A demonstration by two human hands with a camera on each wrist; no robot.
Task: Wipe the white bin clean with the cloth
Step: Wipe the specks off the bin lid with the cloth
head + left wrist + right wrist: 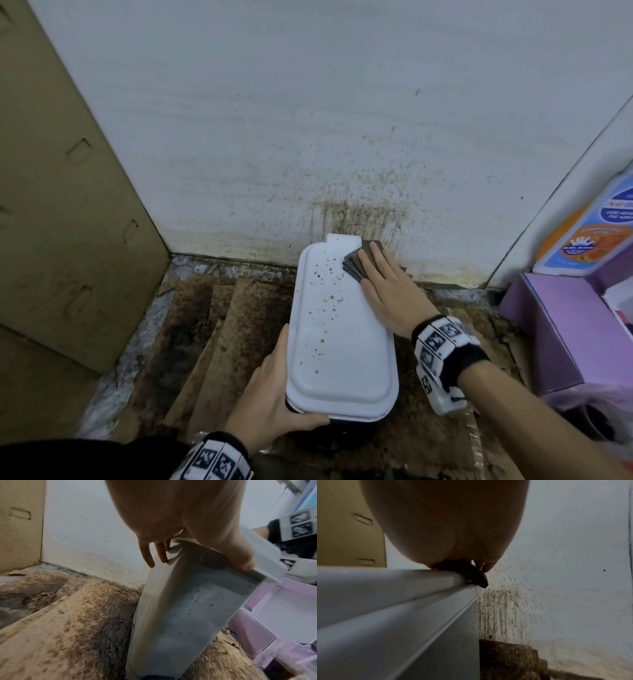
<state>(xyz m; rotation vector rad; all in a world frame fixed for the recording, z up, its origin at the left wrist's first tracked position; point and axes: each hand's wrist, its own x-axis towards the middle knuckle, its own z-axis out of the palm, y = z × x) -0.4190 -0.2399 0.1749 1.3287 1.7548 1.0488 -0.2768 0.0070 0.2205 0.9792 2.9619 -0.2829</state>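
Observation:
The white bin (342, 342) stands on the floor against the wall, its closed lid dotted with brown spots. My right hand (380, 281) lies flat on a folded dark cloth (354, 267) at the lid's far right corner, fingers straight and pressing down. My left hand (274, 390) grips the bin's near left corner, thumb along the front edge and fingers down the left side. In the left wrist view the fingers (147, 557) reach down the speckled side of the bin (180, 615). The right wrist view shows the palm (445, 527) resting on the lid's rim (402, 577).
The white wall (342, 137) behind the bin is splashed with brown stains. A tan cardboard panel (68, 205) stands at the left. Dirty, wet cardboard sheets (222, 325) cover the floor. A purple box (555, 329) and a cleaner bottle (589, 236) sit close at the right.

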